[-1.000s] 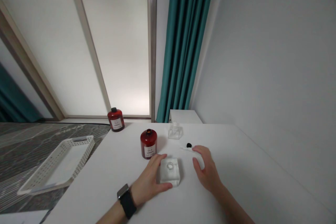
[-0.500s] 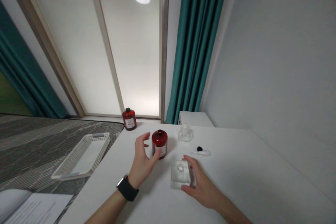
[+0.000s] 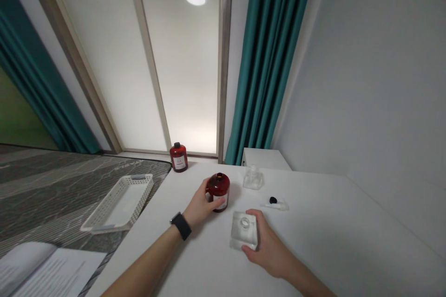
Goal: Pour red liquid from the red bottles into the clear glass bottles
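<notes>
My left hand (image 3: 204, 204), with a black watch on its wrist, is wrapped round a dark red bottle (image 3: 221, 185). The bottle stands upright, its neck uncapped, with the thumb across its white label. To its right and nearer me, my right hand (image 3: 262, 241) grips a square clear glass bottle (image 3: 243, 233) from the right side, thumb at the near edge and fingers at the far edge. A round opening shows on top of the glass bottle. Past my right hand lies a black cap (image 3: 273, 200) beside a clear plastic piece (image 3: 280, 205).
A second red bottle with a black cap (image 3: 179, 158) stands at the table's far left corner. Another clear glass bottle (image 3: 253, 179) is near the back edge. Left of the white table (image 3: 313, 222) are a white basket (image 3: 104, 225) and an open book (image 3: 66, 269).
My left hand has closed round the red bottle from the left. My right hand has closed on the clear glass bottle, which looks slightly tilted now. The view has shifted a little.
</notes>
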The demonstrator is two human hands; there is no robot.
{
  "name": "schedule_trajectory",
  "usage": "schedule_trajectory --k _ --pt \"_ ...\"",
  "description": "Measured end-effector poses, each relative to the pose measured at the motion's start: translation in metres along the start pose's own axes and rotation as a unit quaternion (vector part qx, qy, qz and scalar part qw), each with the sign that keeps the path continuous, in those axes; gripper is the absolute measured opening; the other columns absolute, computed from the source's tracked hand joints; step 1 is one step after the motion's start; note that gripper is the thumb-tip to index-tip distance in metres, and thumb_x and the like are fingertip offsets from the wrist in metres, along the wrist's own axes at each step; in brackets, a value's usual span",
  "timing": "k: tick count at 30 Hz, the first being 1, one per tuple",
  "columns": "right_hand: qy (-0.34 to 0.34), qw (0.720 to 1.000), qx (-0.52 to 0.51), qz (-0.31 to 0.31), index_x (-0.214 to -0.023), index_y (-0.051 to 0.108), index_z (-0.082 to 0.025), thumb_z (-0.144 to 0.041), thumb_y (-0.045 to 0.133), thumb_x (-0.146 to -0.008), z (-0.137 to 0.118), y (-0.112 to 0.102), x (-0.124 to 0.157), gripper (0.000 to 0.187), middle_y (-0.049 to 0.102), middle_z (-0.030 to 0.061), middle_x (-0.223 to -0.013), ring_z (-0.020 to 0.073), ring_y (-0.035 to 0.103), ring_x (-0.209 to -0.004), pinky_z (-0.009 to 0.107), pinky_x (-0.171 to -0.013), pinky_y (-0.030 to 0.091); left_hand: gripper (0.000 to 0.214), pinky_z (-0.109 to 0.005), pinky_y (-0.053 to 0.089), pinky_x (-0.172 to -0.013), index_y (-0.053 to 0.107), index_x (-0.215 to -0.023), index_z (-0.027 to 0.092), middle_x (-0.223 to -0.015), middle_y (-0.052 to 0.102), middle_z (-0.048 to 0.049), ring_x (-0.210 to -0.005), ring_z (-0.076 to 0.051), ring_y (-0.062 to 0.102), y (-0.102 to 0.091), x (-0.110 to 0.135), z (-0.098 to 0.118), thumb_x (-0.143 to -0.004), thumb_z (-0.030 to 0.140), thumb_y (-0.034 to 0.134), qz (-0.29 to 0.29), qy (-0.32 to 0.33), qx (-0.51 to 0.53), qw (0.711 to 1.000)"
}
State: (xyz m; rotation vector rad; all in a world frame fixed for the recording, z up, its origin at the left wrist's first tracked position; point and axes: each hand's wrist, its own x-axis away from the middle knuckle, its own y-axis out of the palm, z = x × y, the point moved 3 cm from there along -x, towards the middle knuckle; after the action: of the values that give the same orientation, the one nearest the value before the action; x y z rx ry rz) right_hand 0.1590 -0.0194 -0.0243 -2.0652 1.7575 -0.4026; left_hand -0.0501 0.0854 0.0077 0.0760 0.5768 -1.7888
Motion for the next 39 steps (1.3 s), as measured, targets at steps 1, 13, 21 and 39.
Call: schedule_trajectory --k 1,13,21,39 --pt "0.011 1.000 -0.011 0.003 -0.126 0.038 -0.024 -0.015 0.068 -0.068 0.001 0.003 -0.001 0.066 0.061 0.0044 -0.104 0.0232 0.062 -0.091 0.037 -0.083 0.051 0.061 -0.043 0.042 -0.106 0.044 -0.131 0.015 -0.128 0.061 -0.0112 -0.117 -0.026 0.059 0.000 0.001 0.000 -0.078 0.023 0.073 0.004 0.000 0.004 1.000" --pt "0.022 0.995 -0.083 0.052 -0.124 0.039 -0.023 -0.021 0.073 -0.069 -0.006 -0.005 -0.024 0.064 0.062 0.0039 -0.104 0.0236 0.062 -0.097 0.037 -0.085 0.050 0.062 -0.047 0.043 -0.104 0.046 -0.131 0.019 -0.130 0.059 -0.0114 -0.118 -0.029 0.058 -0.017 0.006 0.004 -0.076 0.023 0.074 0.020 0.018 -0.001 1.000" --pt "-0.020 0.996 -0.085 0.031 -0.126 0.036 -0.026 -0.028 0.073 -0.071 -0.013 -0.019 -0.044 0.067 0.061 0.0024 -0.104 0.0220 0.062 -0.096 0.039 -0.089 0.050 0.069 -0.050 0.045 -0.100 0.045 -0.132 0.020 -0.128 0.058 -0.0127 -0.115 -0.032 0.057 -0.027 0.012 0.014 -0.072 0.028 0.079 0.003 0.123 -0.174 0.977" --pt "-0.033 0.995 -0.045 0.088 -0.136 0.038 -0.025 -0.025 0.075 -0.067 0.005 -0.020 -0.023 0.078 0.051 0.0085 -0.133 0.0262 0.056 -0.116 0.044 -0.102 0.043 0.075 -0.047 0.045 -0.096 0.039 -0.137 0.023 -0.128 0.058 -0.0123 -0.112 -0.031 0.055 -0.016 0.019 0.021 -0.076 0.036 0.080 -0.101 0.207 -0.300 0.926"
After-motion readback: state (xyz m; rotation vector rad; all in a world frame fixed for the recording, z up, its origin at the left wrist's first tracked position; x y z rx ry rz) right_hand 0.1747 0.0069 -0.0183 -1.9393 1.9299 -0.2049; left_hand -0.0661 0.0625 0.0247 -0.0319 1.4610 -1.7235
